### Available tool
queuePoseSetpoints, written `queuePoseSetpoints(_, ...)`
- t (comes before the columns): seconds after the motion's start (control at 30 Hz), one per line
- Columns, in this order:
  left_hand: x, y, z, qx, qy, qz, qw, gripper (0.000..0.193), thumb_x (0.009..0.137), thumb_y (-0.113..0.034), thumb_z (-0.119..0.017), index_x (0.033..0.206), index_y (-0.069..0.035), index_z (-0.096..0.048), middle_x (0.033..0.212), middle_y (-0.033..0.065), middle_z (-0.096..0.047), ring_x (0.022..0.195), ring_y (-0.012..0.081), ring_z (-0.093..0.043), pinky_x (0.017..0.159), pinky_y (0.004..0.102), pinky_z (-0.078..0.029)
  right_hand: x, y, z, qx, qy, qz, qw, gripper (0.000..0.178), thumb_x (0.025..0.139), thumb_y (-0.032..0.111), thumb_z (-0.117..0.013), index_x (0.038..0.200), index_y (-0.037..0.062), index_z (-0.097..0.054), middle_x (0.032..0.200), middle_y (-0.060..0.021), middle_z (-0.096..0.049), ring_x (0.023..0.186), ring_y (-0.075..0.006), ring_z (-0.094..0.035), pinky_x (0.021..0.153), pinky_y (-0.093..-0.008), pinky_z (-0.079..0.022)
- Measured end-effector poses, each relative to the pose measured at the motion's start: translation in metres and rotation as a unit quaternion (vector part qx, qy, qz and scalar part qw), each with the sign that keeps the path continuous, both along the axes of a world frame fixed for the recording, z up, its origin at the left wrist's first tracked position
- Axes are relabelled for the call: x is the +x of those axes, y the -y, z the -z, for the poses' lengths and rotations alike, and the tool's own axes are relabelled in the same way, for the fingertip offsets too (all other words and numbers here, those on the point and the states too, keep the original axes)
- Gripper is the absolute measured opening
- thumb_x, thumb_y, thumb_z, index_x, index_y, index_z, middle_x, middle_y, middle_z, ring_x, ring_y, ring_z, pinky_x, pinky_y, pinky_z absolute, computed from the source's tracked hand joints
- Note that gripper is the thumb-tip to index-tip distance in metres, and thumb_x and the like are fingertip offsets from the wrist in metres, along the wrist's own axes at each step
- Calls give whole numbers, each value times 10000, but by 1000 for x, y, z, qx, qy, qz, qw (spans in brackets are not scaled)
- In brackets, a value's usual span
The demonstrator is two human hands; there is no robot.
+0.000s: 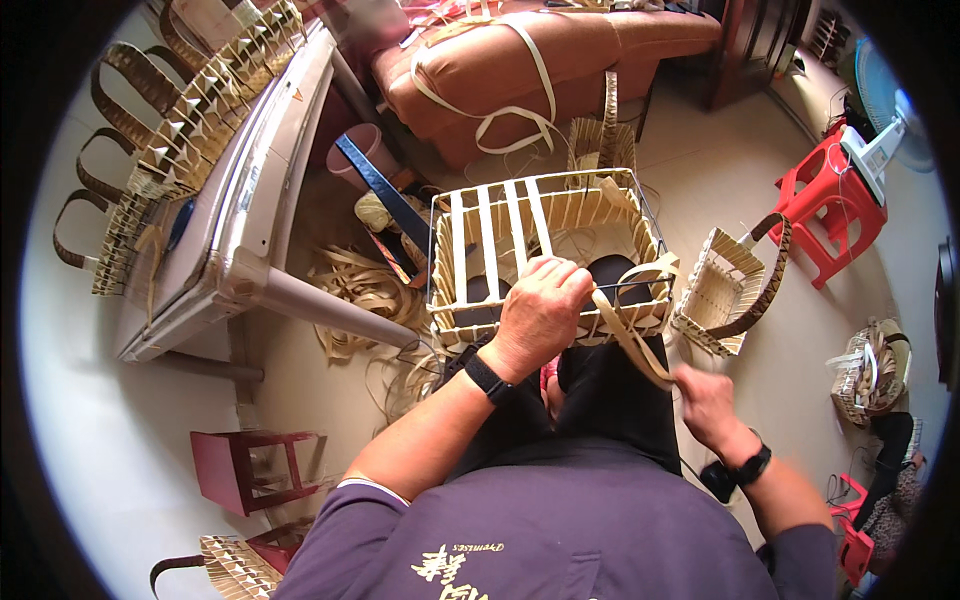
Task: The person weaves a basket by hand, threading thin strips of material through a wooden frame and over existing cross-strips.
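Note:
A rectangular basket frame [462,312] of dark wire, wrapped with pale flat strips, rests at my knees. Several white strips [487,228] run across its left half from far rim to near rim. My left hand [545,308] is closed over the middle of the near rim. From beside those fingers a tan flat strip [630,340] stretches down and right to my right hand [708,405], which is closed on it and slightly blurred. What lies under the left fingers is hidden. Another loose strip end [655,266] curls over the basket's right side.
A small handled basket [722,285] stands close on the right, another handled basket [603,150] just behind. Loose strips [355,300] heap on the floor at left, near a table [265,170] holding several baskets. A brown sofa [560,60] and red stool [830,205] stand farther off.

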State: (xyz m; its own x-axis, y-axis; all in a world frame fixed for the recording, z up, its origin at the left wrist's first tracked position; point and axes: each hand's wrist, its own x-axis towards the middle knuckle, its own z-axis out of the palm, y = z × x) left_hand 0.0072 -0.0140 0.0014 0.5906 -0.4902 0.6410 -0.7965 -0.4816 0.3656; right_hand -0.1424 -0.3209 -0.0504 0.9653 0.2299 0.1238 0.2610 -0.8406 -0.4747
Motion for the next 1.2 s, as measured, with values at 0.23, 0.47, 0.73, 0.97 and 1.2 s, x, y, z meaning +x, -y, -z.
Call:
queuePoseSetpoints(0.23,7,-12,5,-59,-19,3,998,115,909,-47,-748,956,-52,-643,936,117,-671,959,351,-686,941,463,-549,-376,352,170,-407,-582,6,704,330,944,339,-649,1099,142,-864,1101,-210,-816,1091,-389,-781,933,-540,-614)
queuePoseSetpoints(0.47,-1,28,-2,-6,5,42,999,115,919,-53,-745,959,-47,-637,935,123,-672,936,350,-684,927,456,-547,-290,245,196,-292,-570,-77,764,405,806,175,-741,1191,87,-831,1144,-236,-798,1036,-427,-772,911,-515,-627)
queuePoseSetpoints(0.73,2,8,-3,-8,-7,9,1000,105,945,-66,-735,969,-50,-634,932,125,-657,933,364,-672,910,463,-542,55,-52,-49,164,-73,84,980,236,1035,233,-745,1140,27,-697,959,-199,-783,854,-348,-778,788,-420,-602)
queuePoseSetpoints(0.97,0,3,-2,-9,-14,-4,1000,102,949,-72,-737,975,-54,-640,933,124,-663,937,366,-676,903,459,-541,51,-60,-48,107,11,20,994,93,1052,164,-651,1060,86,-700,854,-204,-704,823,-450,-708,712,-524,-542)
queuePoseSetpoints(1.2,-3,14,-5,-13,-16,13,1000,102,939,-82,-733,972,-57,-640,927,117,-666,959,347,-685,936,458,-535,-181,186,107,-342,-463,-6,817,214,925,240,-650,970,126,-826,960,-204,-792,929,-441,-763,786,-538,-597)
